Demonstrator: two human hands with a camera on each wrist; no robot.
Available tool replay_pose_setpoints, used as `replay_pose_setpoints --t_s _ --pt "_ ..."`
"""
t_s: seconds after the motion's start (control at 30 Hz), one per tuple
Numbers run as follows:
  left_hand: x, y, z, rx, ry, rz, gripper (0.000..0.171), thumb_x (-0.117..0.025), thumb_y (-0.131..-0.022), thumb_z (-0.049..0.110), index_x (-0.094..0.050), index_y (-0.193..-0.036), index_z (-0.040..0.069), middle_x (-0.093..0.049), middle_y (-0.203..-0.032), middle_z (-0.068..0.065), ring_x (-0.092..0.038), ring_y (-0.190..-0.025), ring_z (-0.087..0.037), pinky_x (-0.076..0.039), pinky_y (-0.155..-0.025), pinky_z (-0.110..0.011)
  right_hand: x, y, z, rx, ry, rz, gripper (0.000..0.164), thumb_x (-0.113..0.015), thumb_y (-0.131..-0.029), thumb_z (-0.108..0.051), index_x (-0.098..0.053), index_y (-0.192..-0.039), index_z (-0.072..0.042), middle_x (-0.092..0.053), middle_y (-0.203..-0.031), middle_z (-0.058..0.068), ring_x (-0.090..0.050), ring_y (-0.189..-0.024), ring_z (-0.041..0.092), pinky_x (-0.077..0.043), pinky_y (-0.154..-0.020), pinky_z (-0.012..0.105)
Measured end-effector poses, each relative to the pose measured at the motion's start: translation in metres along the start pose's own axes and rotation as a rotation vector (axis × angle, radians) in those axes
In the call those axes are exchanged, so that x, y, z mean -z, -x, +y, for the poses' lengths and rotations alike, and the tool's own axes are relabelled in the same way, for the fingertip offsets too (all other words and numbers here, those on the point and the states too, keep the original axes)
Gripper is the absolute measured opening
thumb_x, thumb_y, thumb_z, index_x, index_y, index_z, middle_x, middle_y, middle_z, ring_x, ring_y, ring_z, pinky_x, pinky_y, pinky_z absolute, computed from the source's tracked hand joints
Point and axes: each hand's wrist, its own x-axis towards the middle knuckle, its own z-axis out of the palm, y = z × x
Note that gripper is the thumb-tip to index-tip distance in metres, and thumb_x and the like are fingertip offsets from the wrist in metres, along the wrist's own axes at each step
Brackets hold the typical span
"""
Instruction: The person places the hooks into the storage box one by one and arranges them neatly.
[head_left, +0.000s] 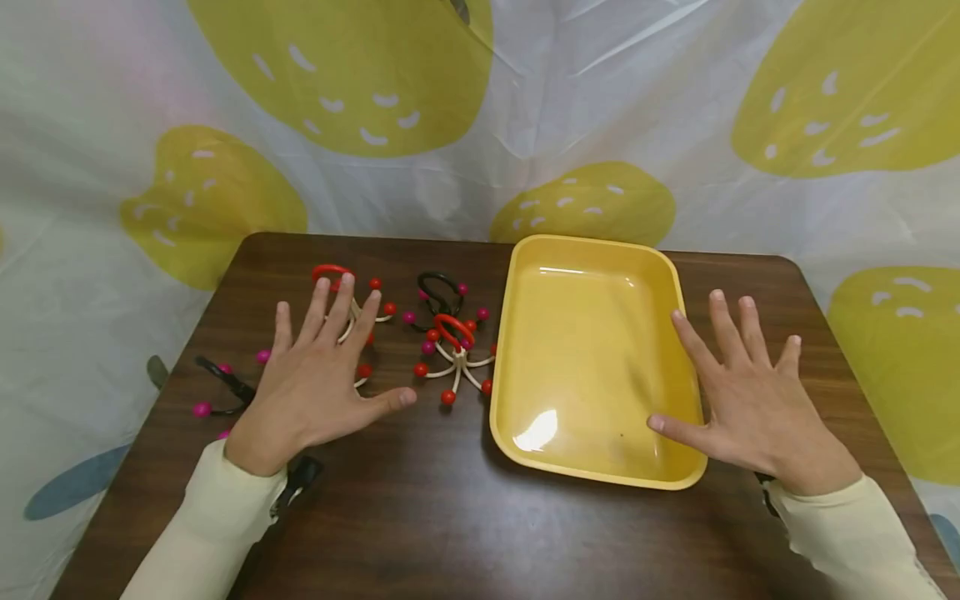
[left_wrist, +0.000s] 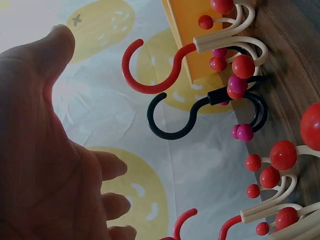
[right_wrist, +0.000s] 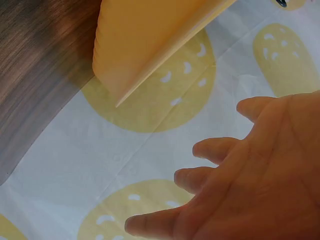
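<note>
My left hand (head_left: pixel 315 387) hovers with fingers spread above the left of the table, holding nothing. Beneath and around it are hook hangers with curved, ball-tipped arms. One with a red hook and cream arms (head_left: pixel 460 357) stands beside the tray, close to a black hanger with magenta balls (head_left: pixel 440 292). Another red hook (head_left: pixel 330 270) shows past my left fingers, its arms partly covered. A second black hanger (head_left: pixel 238 388) is left of that hand. My right hand (head_left: pixel 757 408), fingers spread and holding nothing, is over the right side of a yellow tray (head_left: pixel 592 358).
The dark wooden table (head_left: pixel 420 525) has its far edge against a hanging white curtain (head_left: pixel 600 100) with yellow fruit prints. In the left wrist view, red and black hooks (left_wrist: pixel 172 135) stand up from the tabletop.
</note>
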Motion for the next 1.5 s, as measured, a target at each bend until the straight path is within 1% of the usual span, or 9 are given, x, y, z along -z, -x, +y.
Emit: replay_pose_setpoints --t_s 0.13,0.33,0.67,0.83,0.93,1.2,1.37,1.43,1.5 --pt "-0.001 -0.002 0.0 -0.003 0.015 0.031 0.119 -0.047 -0.085 0.094 0.003 -0.17 0.028 0.016 -0.176 -0.006 0.01 -0.165 -0.035 0.003 -0.125 -0.076 0.0 -0.001 0.001 0.018 -0.001 0.035 0.126 -0.072 -0.079 -0.08 -0.007 -0.172 -0.026 0.018 -0.177 0.011 0.018 -0.162 0.043 -0.013 -0.103 0.096" --pt "-0.004 -0.006 0.0 -0.026 0.044 0.087 0.117 -0.055 -0.086 0.088 -0.007 -0.172 0.024 0.002 -0.179 -0.011 -0.001 -0.166 -0.039 -0.003 -0.126 -0.076 0.0 0.001 0.003 0.039 -0.033 0.073 0.122 -0.074 -0.079 -0.076 -0.012 -0.172 -0.027 0.012 -0.178 0.012 0.011 -0.164 0.042 -0.017 -0.113 0.088" --pt "-0.005 -0.009 0.006 -0.048 0.084 0.104 0.111 -0.061 -0.089 0.081 -0.016 -0.171 0.021 -0.01 -0.179 -0.015 -0.01 -0.165 -0.041 -0.01 -0.128 -0.071 -0.003 -0.001 0.007 0.102 -0.102 0.163 0.118 -0.081 -0.077 -0.065 -0.022 -0.171 -0.024 -0.01 -0.177 0.023 -0.015 -0.161 0.05 -0.027 -0.12 0.076" --pt "-0.006 -0.011 0.01 -0.064 0.094 0.161 0.106 -0.069 -0.089 0.071 -0.026 -0.17 0.019 -0.022 -0.176 -0.016 -0.019 -0.163 -0.042 -0.015 -0.129 -0.069 -0.005 -0.002 0.008 0.132 -0.127 0.212 0.117 -0.085 -0.075 -0.059 -0.026 -0.169 -0.02 -0.019 -0.174 0.025 -0.029 -0.154 0.054 -0.041 -0.109 0.076" --pt "-0.007 -0.012 0.013 -0.066 0.087 0.173 0.103 -0.072 -0.089 0.068 -0.03 -0.168 0.018 -0.026 -0.175 -0.016 -0.023 -0.162 -0.042 -0.017 -0.129 -0.067 -0.007 -0.002 0.008 0.122 -0.147 0.204 0.119 -0.087 -0.075 -0.056 -0.025 -0.17 -0.021 -0.021 -0.174 0.024 -0.031 -0.153 0.054 -0.047 -0.096 0.079" --pt "-0.013 -0.016 0.019 -0.122 0.107 0.228 0.09 -0.074 -0.091 0.059 -0.042 -0.162 0.014 -0.038 -0.168 -0.018 -0.038 -0.154 -0.042 -0.026 -0.129 -0.061 -0.013 0.0 0.008 0.084 -0.224 0.142 0.116 -0.087 -0.08 -0.053 -0.021 -0.171 -0.024 -0.02 -0.176 0.017 -0.034 -0.151 0.05 -0.052 -0.09 0.075" --pt "-0.014 -0.018 0.023 -0.16 0.187 0.256 0.076 -0.075 -0.095 0.048 -0.048 -0.159 0.017 -0.044 -0.165 -0.014 -0.047 -0.148 -0.042 -0.054 -0.105 -0.063 -0.017 0.001 0.011 0.062 -0.273 0.106 0.114 -0.087 -0.083 -0.05 -0.02 -0.171 -0.024 -0.019 -0.177 0.014 -0.032 -0.152 0.047 -0.049 -0.092 0.077" --pt "-0.015 -0.02 0.025 -0.178 0.225 0.253 0.072 -0.074 -0.097 0.044 -0.048 -0.158 0.017 -0.044 -0.165 -0.014 -0.05 -0.146 -0.042 -0.058 -0.097 -0.063 -0.019 0.001 0.012 0.058 -0.293 0.104 0.114 -0.087 -0.083 -0.048 -0.02 -0.171 -0.024 -0.02 -0.176 0.014 -0.031 -0.153 0.048 -0.047 -0.097 0.077" --pt "-0.016 -0.022 0.027 -0.2 0.265 0.247 0.069 -0.074 -0.098 0.039 -0.048 -0.158 0.016 -0.045 -0.164 -0.014 -0.05 -0.146 -0.041 -0.056 -0.101 -0.061 -0.021 0.0 0.014 0.055 -0.32 0.098 0.113 -0.088 -0.083 -0.046 -0.02 -0.171 -0.024 -0.02 -0.176 0.015 -0.03 -0.154 0.048 -0.043 -0.102 0.078"
